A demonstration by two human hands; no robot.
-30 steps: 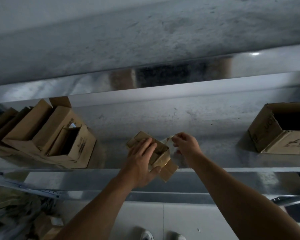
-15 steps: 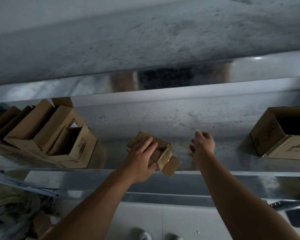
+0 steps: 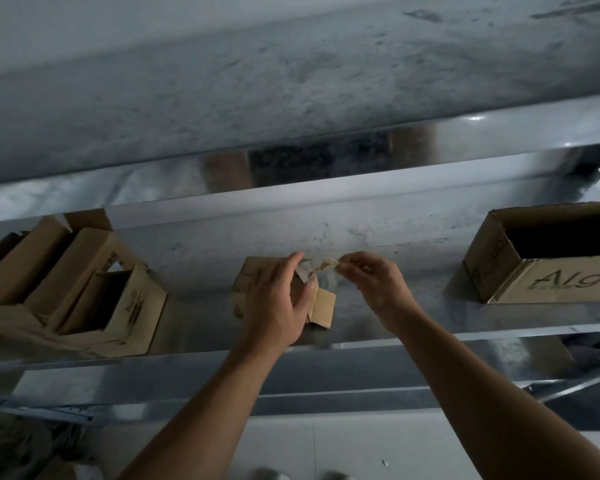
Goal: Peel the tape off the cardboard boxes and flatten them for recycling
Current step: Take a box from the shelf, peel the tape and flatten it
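A small brown cardboard box (image 3: 323, 308) lies on the metal shelf (image 3: 430, 306) in front of me, one flap hanging open at its right. My left hand (image 3: 278, 303) lies over the box and holds it down, fingers spread across its top. A strip of clear tape (image 3: 321, 268) stretches from the box's upper right corner. My right hand (image 3: 371, 282) pinches the free end of that tape just right of the box.
Several opened cardboard boxes (image 3: 84, 289) are stacked at the shelf's left end. A larger open box (image 3: 548, 258) with printed letters sits at the right. The shelf's front rail (image 3: 187, 372) runs below my wrists; the floor (image 3: 361, 445) lies beneath.
My right hand swung away to the right, then came back to the box and now pinches a tape strip. The left hand stayed on the box, which has turned a little.
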